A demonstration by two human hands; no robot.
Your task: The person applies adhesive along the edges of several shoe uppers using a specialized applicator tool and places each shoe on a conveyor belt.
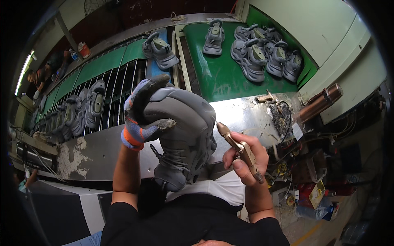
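A grey sneaker (pixel 176 119) hangs before my chest, toe up and laces toward me. My left hand (pixel 141 115), in a worn glove of grey, orange and black, is closed around its toe end. Bare and closed, my right hand (pixel 255 158) grips a brass-coloured nozzle gun (pixel 244 153) with a tapered tip. That tip points at the edge of the sole, very near it; whether they touch I cannot tell. The heel end of the sneaker hangs low, close to my lap.
Several grey sneakers (pixel 252 57) stand on a green belt (pixel 221 84) ahead; another pair (pixel 161 51) sits left of it. More shoes (pixel 88 104) line a wire rack at left. A metal ledge (pixel 242 115) holds a dark crusted pad (pixel 280 117) and a copper-coloured flask (pixel 322 102). Another person (pixel 45 74) is far left.
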